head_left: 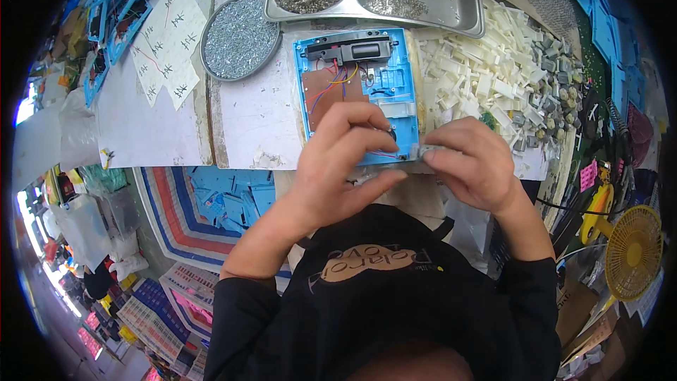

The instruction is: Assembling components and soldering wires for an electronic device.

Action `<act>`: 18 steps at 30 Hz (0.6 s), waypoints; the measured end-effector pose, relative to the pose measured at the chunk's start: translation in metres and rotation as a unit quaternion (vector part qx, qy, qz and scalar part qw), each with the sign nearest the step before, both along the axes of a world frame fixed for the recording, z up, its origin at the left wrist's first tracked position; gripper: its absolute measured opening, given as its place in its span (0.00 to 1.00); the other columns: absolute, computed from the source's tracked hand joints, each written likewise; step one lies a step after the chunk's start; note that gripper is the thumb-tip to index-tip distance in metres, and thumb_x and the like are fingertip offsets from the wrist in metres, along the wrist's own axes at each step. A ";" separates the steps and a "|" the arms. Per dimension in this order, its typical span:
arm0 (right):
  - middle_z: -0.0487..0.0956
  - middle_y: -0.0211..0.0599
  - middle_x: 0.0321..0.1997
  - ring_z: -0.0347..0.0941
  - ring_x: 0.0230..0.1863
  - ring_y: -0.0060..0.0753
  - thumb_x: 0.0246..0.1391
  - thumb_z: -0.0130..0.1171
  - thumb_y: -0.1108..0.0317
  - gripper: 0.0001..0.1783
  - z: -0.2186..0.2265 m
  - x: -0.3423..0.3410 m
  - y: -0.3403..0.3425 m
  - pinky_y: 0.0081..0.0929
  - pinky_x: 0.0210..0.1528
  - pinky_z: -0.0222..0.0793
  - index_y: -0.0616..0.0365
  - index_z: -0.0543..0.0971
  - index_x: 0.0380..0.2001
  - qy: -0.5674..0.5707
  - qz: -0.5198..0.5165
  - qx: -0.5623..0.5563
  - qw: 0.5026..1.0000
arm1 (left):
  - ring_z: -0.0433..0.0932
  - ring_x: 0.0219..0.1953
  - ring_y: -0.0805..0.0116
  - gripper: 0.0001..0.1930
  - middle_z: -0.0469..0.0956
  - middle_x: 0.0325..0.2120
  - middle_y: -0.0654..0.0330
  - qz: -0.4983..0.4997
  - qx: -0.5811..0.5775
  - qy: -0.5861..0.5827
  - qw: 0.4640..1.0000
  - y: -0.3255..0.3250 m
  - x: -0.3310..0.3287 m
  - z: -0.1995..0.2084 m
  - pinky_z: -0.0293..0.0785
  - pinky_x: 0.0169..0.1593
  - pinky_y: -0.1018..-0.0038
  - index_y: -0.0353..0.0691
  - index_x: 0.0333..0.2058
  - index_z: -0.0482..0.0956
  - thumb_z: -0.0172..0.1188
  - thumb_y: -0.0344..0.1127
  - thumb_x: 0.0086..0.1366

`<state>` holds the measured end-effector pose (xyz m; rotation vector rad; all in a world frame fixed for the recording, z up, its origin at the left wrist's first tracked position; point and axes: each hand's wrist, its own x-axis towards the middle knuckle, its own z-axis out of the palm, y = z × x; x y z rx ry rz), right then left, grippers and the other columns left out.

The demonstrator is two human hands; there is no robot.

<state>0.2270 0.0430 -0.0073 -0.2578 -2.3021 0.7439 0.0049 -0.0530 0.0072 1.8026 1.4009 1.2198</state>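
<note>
A blue plastic housing (305, 92) lies open-side up on the worktable in front of me. It holds a brown circuit board (337, 92), a long black part (352, 51) along its far edge, and thin red, yellow and blue wires. My left hand (349, 155) reaches over its near end, with thumb and fingers apart and fingertips touching inside the housing. At the near right corner, my right hand (469, 159) pinches a small grey part (422, 149) against the housing. The fingers cover most of that part, so its exact kind is hidden.
A round dish of silver screws (240, 37) stands at the left, beside paper sheets (169, 42). Behind the housing sits a metal tray (476, 25) with small metal pieces. White plastic parts (479, 70) and small grey motors (553, 92) are heaped at the right, near a yellow fan (635, 252).
</note>
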 end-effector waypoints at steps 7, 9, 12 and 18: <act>0.81 0.51 0.54 0.82 0.45 0.44 0.52 0.64 0.80 0.23 0.000 0.010 0.018 0.33 0.45 0.78 0.63 0.74 0.52 -0.026 -0.137 -0.084 0.987 | 0.73 0.43 0.57 0.14 0.75 0.43 0.58 0.083 0.044 0.282 0.955 0.036 0.008 -0.010 0.64 0.51 0.62 0.42 0.38 0.83 0.73 0.33 0.51; 0.81 0.49 0.56 0.80 0.47 0.45 0.52 0.64 0.79 0.22 -0.004 0.002 0.020 0.35 0.48 0.77 0.62 0.74 0.52 -0.025 -0.162 -0.142 0.976 | 0.72 0.41 0.61 0.10 0.75 0.43 0.61 0.054 0.076 0.296 0.951 0.038 0.003 -0.023 0.61 0.50 0.62 0.46 0.35 0.84 0.70 0.34 0.53; 0.81 0.44 0.56 0.75 0.54 0.47 0.50 0.66 0.76 0.20 0.000 -0.014 0.028 0.39 0.57 0.71 0.58 0.77 0.48 -0.083 -0.152 -0.103 0.980 | 0.72 0.40 0.63 0.09 0.76 0.43 0.62 0.025 0.081 0.297 0.951 0.027 -0.010 -0.029 0.61 0.49 0.63 0.49 0.34 0.85 0.70 0.33 0.52; 0.76 0.36 0.53 0.65 0.56 0.47 0.44 0.69 0.73 0.16 -0.011 -0.039 0.040 0.40 0.60 0.62 0.54 0.81 0.39 -0.113 -0.146 -0.070 0.980 | 0.72 0.40 0.63 0.12 0.77 0.41 0.62 0.018 0.031 0.227 0.973 -0.019 -0.018 -0.004 0.63 0.50 0.63 0.47 0.33 0.84 0.72 0.31 0.46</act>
